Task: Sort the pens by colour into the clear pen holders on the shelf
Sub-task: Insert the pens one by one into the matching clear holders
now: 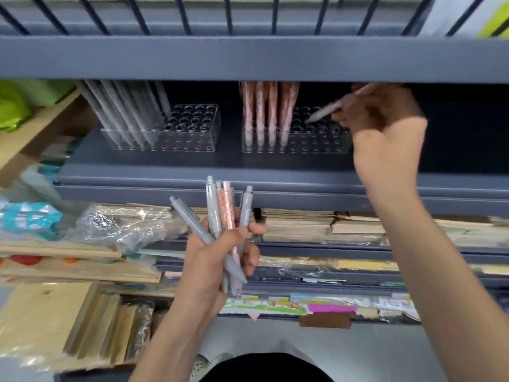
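Note:
Two clear pen holders stand on the dark blue shelf [192, 172]. The left holder [190, 133] has several grey pens [124, 114] in its left rows. The right holder [316, 139] has several pink patterned pens [271, 111] in its left rows. My right hand [385, 119] pinches a pale pink pen [326, 111], tilted, its tip just over the holes of the right holder. Lower down, my left hand [214, 260] grips a bundle of pens [225, 216], grey ones and pink patterned ones, in front of the shelf edge.
An upper shelf edge [248, 59] hangs low over the holders and hides the pen tops. Below lie stacks of brown notebooks [303, 221], plastic-wrapped packs [124, 224] and wooden items [55, 321]. Green packaging [16, 106] sits at the far left.

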A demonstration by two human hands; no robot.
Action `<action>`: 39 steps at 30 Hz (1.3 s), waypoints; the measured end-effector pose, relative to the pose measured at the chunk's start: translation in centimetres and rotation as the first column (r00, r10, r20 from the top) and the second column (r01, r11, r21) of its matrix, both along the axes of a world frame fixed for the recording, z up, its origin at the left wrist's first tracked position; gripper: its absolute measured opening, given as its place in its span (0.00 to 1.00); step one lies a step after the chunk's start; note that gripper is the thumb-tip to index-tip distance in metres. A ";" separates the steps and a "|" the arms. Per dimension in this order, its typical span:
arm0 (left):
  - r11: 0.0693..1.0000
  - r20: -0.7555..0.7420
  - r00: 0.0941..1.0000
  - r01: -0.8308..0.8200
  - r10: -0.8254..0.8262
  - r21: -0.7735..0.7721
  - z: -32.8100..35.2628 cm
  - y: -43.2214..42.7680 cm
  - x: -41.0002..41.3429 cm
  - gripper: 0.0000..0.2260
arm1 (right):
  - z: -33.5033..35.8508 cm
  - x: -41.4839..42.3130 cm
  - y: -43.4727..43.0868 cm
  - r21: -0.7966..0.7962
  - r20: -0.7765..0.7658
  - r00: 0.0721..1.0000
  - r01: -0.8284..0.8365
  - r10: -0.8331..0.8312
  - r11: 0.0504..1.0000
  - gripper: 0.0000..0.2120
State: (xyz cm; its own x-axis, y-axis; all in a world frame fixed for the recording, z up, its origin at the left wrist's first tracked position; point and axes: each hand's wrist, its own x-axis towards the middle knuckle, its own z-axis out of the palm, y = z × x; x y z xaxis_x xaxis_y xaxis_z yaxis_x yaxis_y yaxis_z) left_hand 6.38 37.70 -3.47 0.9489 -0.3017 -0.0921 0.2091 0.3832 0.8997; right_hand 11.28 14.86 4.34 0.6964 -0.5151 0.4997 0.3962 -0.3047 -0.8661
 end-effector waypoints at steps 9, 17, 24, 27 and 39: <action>0.987 -0.089 0.983 -0.158 0.161 0.037 -1.0 -1.9 -1.5 0.11 | 0.0 5.6 -1.8 -0.371 -0.155 0.987 -0.022 -0.039 0.928 0.10; 0.982 -0.078 0.979 -0.190 0.191 0.011 -1.4 -2.1 -2.5 0.02 | 0.6 8.3 -1.9 -0.661 -0.339 0.937 -0.172 -0.086 0.731 0.19; 0.981 -0.076 0.979 -0.192 0.190 -0.017 -1.4 -1.3 -1.9 0.09 | 1.1 8.6 -1.7 -0.679 -0.421 0.901 -0.235 -0.107 0.695 0.22; 0.980 -0.068 0.978 -0.198 0.197 -0.013 -1.3 -0.8 -1.5 0.09 | 1.1 8.7 -1.8 -0.638 -0.487 0.864 -0.248 -0.132 0.729 0.21; 0.992 -0.029 0.991 -0.128 0.128 0.003 -0.2 1.6 0.4 0.07 | 0.7 2.9 0.5 -0.300 -0.279 0.960 -0.070 -0.017 0.951 0.08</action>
